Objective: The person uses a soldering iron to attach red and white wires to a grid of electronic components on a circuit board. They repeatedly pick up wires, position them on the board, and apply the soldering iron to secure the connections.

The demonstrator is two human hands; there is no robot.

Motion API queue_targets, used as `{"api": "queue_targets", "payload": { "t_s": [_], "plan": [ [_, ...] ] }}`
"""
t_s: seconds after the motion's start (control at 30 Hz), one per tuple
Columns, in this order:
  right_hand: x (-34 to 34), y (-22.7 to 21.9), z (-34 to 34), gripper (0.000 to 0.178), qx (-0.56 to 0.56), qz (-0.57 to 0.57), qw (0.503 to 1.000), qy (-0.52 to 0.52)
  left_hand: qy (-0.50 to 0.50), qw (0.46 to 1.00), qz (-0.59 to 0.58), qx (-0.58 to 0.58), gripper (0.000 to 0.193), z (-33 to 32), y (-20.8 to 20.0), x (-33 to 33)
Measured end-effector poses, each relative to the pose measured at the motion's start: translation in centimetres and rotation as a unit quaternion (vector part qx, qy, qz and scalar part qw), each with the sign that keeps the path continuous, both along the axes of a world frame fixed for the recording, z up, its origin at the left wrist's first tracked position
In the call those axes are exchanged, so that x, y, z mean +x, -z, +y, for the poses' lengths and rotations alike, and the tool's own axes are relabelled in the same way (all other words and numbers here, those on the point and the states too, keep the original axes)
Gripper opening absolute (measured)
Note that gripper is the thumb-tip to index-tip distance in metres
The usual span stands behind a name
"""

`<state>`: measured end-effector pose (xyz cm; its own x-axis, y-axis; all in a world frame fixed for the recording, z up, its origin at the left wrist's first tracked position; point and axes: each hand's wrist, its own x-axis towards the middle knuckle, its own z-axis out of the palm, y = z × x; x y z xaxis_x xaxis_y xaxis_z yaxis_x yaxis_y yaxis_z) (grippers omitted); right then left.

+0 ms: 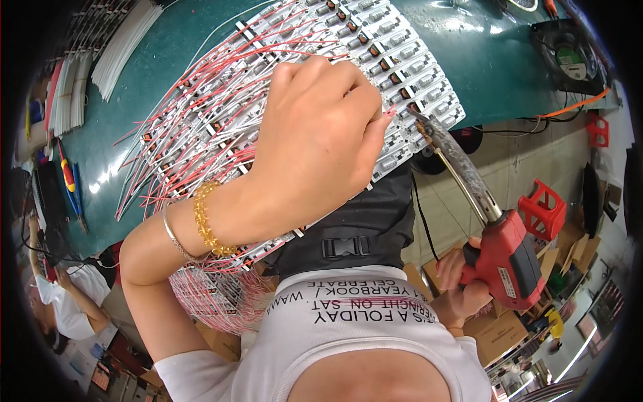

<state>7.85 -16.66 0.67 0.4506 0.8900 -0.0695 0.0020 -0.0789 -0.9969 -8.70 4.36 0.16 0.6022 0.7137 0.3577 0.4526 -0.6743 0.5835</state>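
Note:
My left hand point(321, 127) is closed over a panel of small white circuit boards point(418, 80) set in rows. Its thumb and fingers are pinched together, and a bit of red wire point(389, 114) shows at their tips. Many red and white wires point(194, 120) lie across the panel's left side, and some run under this hand. In my right hand point(462, 281) is the handle of a red and black soldering gun point(512, 261). Its metal barrel points up and left, with the tip point(416, 115) at the boards, close beside the left fingertips. Whether the tip touches a board, I cannot tell.
The green tabletop point(495, 74) holds a black fan point(569, 57) at the right, and pliers point(69, 177) and bundled white strips point(124, 50) at the left. A second wired bundle point(218, 295) hangs below. Another person point(74, 295) sits at lower left; a red stool point(541, 208) stands right.

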Motion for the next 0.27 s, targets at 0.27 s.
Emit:
{"api": "queue_targets", "payload": {
  "t_s": [0.27],
  "plan": [
    [-0.73,-0.41,1.26,0.079,-0.025,-0.007,0.999,0.02,-0.004,1.0,0.005,0.02,0.015,0.04,0.41,0.51]
  ]
}}
